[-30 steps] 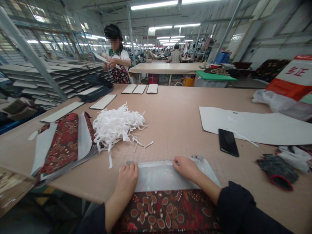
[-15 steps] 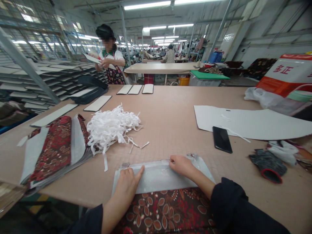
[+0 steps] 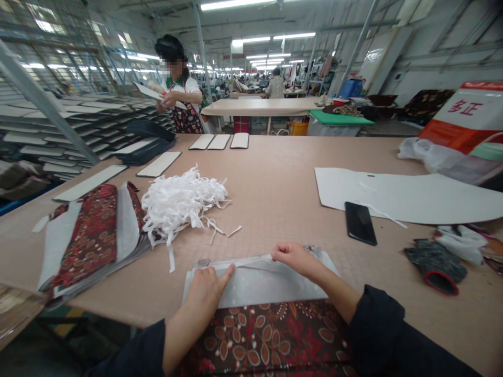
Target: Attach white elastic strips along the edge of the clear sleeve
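Observation:
In front of me lies a piece of brown and red floral fabric (image 3: 271, 335), its pale grey backing (image 3: 259, 288) turned up at the far end. My left hand (image 3: 208, 285) rests on the left of this backing, thumb stretched out toward its far edge. A white strip (image 3: 254, 259) runs along that edge. My right hand (image 3: 293, 257) pinches the strip right of centre and holds it slightly raised; its fingertips partly hide the grip. Beyond my left hand is a tangled pile of white strips (image 3: 181, 201).
A folded floral stack (image 3: 88, 235) lies at left. On the right are a black phone (image 3: 360, 223), a large white sheet (image 3: 416, 196) and a dark sleeve-like piece (image 3: 436, 267). A co-worker (image 3: 181, 94) stands across the table holding a pale panel.
My right hand has lifted a little, raising the edge strip off the backing. My left hand has stayed nearly in place. The view has shifted slightly.

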### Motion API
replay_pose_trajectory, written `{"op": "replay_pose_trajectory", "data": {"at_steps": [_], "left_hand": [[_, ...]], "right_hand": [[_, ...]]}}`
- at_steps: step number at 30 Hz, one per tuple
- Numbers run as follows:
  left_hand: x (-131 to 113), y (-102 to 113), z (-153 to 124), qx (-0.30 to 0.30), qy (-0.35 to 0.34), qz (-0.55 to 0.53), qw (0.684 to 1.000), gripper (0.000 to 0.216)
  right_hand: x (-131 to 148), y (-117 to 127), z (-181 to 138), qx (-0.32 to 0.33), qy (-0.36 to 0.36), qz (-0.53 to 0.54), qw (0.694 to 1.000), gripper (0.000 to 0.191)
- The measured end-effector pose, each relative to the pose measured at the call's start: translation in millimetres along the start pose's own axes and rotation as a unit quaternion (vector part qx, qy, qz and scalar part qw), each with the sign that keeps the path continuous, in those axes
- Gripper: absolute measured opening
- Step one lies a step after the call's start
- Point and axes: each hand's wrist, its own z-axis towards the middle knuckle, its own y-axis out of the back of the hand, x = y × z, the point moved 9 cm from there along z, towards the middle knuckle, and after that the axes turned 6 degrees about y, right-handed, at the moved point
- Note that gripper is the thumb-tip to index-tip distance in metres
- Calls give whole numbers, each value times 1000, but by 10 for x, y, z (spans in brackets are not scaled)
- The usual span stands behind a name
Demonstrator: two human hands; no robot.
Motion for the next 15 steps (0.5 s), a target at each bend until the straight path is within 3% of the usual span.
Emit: {"op": "replay_pose_trajectory", "data": {"at_steps": [7, 15], "left_hand": [[6, 58, -7, 4, -16, -15, 1000, 59], [25, 123, -15, 9, -7, -36, 999, 58]], "right_hand": [[-295, -89, -6, -9, -58, -229, 972, 24], [-300, -123, -13, -6, -67, -268, 961, 28]]}}
